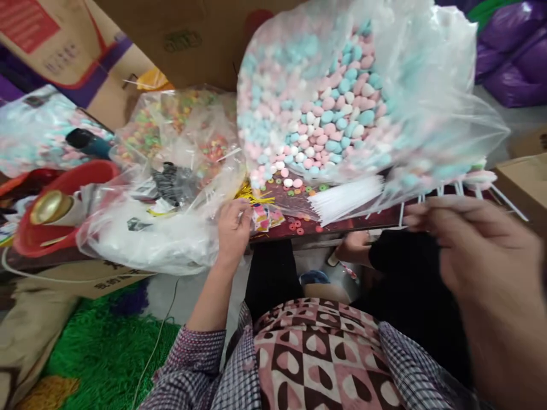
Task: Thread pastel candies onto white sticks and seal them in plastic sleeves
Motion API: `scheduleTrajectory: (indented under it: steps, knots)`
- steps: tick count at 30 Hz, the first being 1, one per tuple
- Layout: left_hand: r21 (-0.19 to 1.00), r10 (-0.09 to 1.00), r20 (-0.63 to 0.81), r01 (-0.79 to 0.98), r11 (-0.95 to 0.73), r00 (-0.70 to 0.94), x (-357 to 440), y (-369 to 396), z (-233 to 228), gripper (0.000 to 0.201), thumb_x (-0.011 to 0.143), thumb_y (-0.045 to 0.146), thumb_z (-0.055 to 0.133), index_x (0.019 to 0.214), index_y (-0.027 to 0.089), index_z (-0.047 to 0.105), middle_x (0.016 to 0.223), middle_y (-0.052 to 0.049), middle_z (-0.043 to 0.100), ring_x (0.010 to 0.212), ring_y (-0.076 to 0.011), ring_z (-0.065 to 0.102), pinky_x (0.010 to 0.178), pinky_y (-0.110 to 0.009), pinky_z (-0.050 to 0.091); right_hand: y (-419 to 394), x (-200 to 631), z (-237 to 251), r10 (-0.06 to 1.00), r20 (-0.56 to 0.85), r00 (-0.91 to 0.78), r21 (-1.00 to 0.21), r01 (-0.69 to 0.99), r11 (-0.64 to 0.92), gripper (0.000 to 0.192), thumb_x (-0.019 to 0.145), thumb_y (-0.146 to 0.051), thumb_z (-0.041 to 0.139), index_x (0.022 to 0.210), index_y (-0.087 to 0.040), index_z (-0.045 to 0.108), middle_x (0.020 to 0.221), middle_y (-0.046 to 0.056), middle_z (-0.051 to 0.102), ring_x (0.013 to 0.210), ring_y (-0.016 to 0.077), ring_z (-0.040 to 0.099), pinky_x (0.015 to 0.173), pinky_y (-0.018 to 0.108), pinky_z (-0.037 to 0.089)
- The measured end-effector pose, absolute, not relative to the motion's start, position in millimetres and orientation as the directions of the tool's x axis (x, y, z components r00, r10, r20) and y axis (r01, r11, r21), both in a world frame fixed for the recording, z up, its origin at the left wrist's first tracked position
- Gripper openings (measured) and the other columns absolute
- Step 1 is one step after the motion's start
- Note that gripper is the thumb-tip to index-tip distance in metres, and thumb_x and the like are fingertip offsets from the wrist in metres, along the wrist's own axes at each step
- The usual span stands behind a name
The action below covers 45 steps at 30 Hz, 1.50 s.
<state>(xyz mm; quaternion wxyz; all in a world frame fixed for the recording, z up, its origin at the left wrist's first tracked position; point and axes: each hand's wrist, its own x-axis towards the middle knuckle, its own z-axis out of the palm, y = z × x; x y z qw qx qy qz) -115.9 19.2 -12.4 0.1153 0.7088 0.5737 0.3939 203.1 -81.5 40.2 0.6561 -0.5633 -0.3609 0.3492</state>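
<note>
Head view: left hand point(233, 228) is resting at the bench point(367, 219) front edge, fingers curled narrow on the small printed wrappers point(265, 217) beside the yellow twist ties point(252, 195), while the right hand point(482, 250) is hovering close to the lens, blurred, fingers loosely bent, and I cannot tell if it is pinching anything. Wrappers are looking light, thin and slippery, so pinching at a corner is looking best; white sticks point(346, 202) are stiff and light. Room is running tight: sagging candy bag point(342, 102) overhanging, crumpled bag point(171, 188) crowding left, another person's hand point(352, 247) working just below the edge.
</note>
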Motion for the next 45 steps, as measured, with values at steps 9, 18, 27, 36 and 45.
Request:
scheduleTrajectory:
  steps: [9, 18, 27, 36, 45]
  knots:
    - [0.794, 0.9, 0.353, 0.428, -0.432, 0.255, -48.4, -5.1, 15.8, 0.019, 0.093, 0.034, 0.052, 0.097, 0.02, 0.063, 0.087, -0.004, 0.067, 0.083, -0.0157, 0.06, 0.079, -0.029, 0.047, -33.5, 113.7, 27.5, 0.993, -0.12, 0.005, -0.993, -0.015, -0.119, 0.026, 0.073, -0.041, 0.077, 0.088, -0.02, 0.073, 0.076, 0.0, 0.07, 0.068, 0.0137, 0.062, 0.06, 0.026, 0.053]
    - [0.968, 0.793, -0.241, 0.086, 0.234, 0.56, -42.0, -4.2, 14.0, 0.033, 0.079, 0.042, 0.067, 0.102, 0.018, 0.066, 0.102, -0.005, 0.068, 0.093, -0.0179, 0.062, 0.084, -0.031, 0.047, -50.5, 162.1, 8.2, 0.964, -0.255, 0.08, -0.965, -0.09, -0.248, 0.028, 0.071, -0.045, 0.079, 0.077, -0.02, 0.07, 0.061, -0.003, 0.06, 0.048, 0.0096, 0.049, 0.041, 0.023, 0.045]
    - [0.966, 0.821, -0.256, 0.157, 0.203, 0.51, -25.2, -4.5, 7.1, 0.03, 0.076, 0.045, 0.068, 0.074, 0.016, 0.061, 0.075, 0.001, 0.056, 0.072, -0.0114, 0.05, 0.067, -0.024, 0.039, -52.4, 152.6, 9.1, 0.971, -0.24, -0.002, -0.952, -0.196, -0.236, 0.028, 0.068, -0.041, 0.082, 0.085, -0.021, 0.072, 0.076, 0.0, 0.069, 0.06, 0.0119, 0.058, 0.054, 0.025, 0.051]
    - [0.936, 0.831, -0.289, 0.322, 0.142, 0.475, -21.9, -10.0, 1.7, 0.047, 0.088, 0.059, 0.045, 0.065, 0.019, 0.049, 0.053, 0.004, 0.047, 0.051, -0.0106, 0.044, 0.054, -0.025, 0.032, -51.9, 138.8, -9.0, 0.959, -0.241, 0.147, -0.969, -0.093, -0.229, 0.052, 0.079, -0.063, 0.062, 0.052, -0.02, 0.052, 0.048, -0.002, 0.048, 0.046, 0.0105, 0.041, 0.044, 0.025, 0.034]
    - [0.938, 0.773, -0.345, 0.207, 0.277, 0.532, -25.5, -7.3, -3.2, 0.041, 0.08, 0.059, 0.06, 0.082, 0.02, 0.051, 0.056, 0.008, 0.046, 0.046, -0.0071, 0.038, 0.047, -0.021, 0.028, -45.3, 146.2, -10.7, 0.95, -0.231, 0.208, -0.971, -0.105, -0.213, 0.051, 0.076, -0.064, 0.065, 0.057, -0.02, 0.048, 0.048, -0.006, 0.043, 0.044, 0.008, 0.036, 0.041, 0.022, 0.03]
